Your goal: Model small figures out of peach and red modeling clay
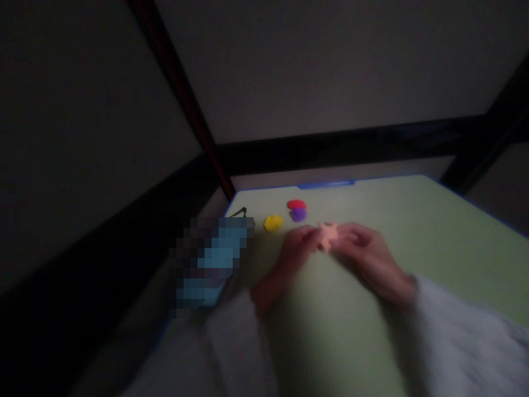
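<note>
Both my hands meet over a pale green mat (433,231) and pinch a small orange star-like piece (328,235) between their fingertips. My left hand (294,249) grips its left side, fingers closed. My right hand (367,255) grips its right side, fingers closed as well. Just beyond the piece lie a yellow lump (273,223), a red lump (296,204) and a purple lump (298,214). The picture is dim and blurred.
A blurred-out blue object (212,259) lies at the mat's left edge. The mat has a blue rim (326,184) at the far side. Dark beams (351,144) and pale walls stand behind. White sleeves cover my forearms.
</note>
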{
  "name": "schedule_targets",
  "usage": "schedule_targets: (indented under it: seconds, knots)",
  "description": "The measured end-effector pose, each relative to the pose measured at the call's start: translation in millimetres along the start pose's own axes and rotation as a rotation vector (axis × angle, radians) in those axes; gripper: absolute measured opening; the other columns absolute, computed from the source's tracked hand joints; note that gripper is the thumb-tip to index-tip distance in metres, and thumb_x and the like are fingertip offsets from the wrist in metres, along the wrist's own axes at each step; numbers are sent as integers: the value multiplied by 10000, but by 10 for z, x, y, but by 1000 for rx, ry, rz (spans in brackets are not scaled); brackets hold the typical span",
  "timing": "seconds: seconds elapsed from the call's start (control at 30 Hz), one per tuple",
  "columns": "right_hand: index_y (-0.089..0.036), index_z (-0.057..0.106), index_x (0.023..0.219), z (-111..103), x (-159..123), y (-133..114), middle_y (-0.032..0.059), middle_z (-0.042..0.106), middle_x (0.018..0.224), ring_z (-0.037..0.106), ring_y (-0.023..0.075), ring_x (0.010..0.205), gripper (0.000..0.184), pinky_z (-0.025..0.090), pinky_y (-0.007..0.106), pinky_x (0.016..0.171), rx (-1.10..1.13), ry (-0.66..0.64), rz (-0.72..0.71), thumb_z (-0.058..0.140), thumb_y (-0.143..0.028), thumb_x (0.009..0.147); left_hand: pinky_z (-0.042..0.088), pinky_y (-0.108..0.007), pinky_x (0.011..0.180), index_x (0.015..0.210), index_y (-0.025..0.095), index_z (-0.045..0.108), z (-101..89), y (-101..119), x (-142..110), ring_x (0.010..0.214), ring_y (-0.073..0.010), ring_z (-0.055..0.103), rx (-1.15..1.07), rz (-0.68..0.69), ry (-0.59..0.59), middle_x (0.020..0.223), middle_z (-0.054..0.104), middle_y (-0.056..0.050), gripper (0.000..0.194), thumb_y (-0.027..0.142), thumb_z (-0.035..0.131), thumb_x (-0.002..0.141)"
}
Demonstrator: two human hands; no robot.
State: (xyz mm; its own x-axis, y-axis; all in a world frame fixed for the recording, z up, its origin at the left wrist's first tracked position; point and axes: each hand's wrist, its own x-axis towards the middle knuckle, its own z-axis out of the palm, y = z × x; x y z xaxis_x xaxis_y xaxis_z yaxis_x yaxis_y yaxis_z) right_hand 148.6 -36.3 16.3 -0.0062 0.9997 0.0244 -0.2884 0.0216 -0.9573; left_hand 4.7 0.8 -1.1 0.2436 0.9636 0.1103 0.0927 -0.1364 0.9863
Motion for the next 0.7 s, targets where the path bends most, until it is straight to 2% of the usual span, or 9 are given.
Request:
schedule_targets:
  seconds: [0.1,0.3,0.47,0.6,0.7]
  knots:
    - [-181,671,739,-4,7,-7,16,714,732,639,141,666,241,488,291,703,67,14,10,804,-245,548,393,-241,591,676,149,582,-3,-2,-4,591,-116,512,-58,36,-7,631,595,-24,370,460,429,806]
    - [-183,672,756,-27,14,6,18,717,731,643,142,669,223,490,284,711,82,0,-6,791,-246,578,380,-236,582,650,150,549,-16,1,-29,603,-120,506,81,76,-68,628,577,-12,237,374,552,728]
    - [-190,669,740,-16,1,14,12,716,727,644,140,665,228,488,280,709,44,10,-26,800,-249,564,384,-237,589,661,154,548,-18,2,-23,603,-120,507,68,61,-90,635,580,-12,227,372,548,720]
    - [-189,674,751,7,-14,-5,27,718,786,648,161,743,213,490,316,780,112,-15,7,785,-249,579,367,-230,571,626,158,522,1,52,-32,584,-111,484,42,52,-57,604,543,3,223,361,548,714]
    - [-194,673,730,16,-23,-22,15,705,768,637,146,742,190,498,291,767,142,-39,64,780,-228,578,366,-234,588,618,170,476,19,95,-71,593,-114,478,66,118,-17,598,515,8,230,347,489,764]
